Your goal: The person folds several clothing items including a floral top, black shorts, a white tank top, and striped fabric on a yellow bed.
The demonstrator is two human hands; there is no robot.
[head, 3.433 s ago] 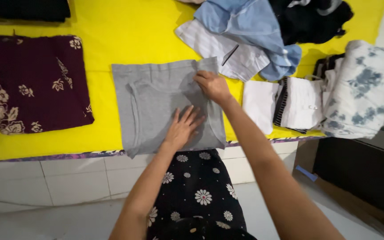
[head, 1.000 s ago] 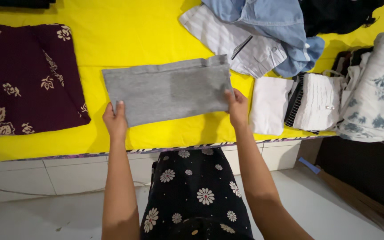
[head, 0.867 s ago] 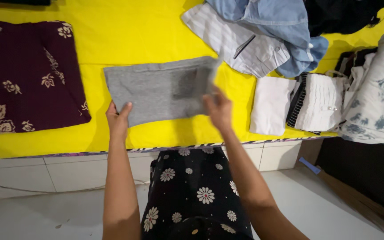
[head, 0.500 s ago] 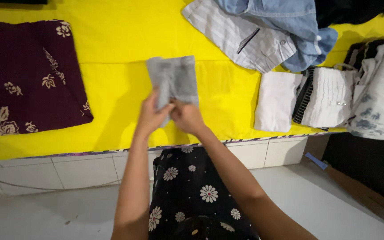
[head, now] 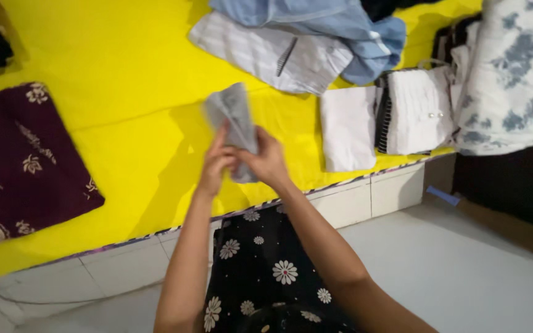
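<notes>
Both hands hold a grey garment (head: 232, 114), folded into a narrow strip and lifted above the yellow sheet (head: 137, 129). My left hand (head: 217, 161) grips its lower left side with the fingers up along the cloth. Against it on the right, my right hand (head: 268, 161) pinches the same lower end. The strip's bottom edge is hidden behind the hands.
A folded maroon floral cloth (head: 20, 154) lies at the left. A white striped shirt (head: 269, 55) and a blue shirt (head: 340, 24) lie at the back. Folded white pieces (head: 348, 126) and a white-and-blue blotched bundle (head: 513, 74) sit at the right, near the tiled ledge (head: 365, 197).
The grey garment went from a wide folded rectangle on the sheet to a narrow strip held in both hands. My hands came together, and the view tilted and shifted right.
</notes>
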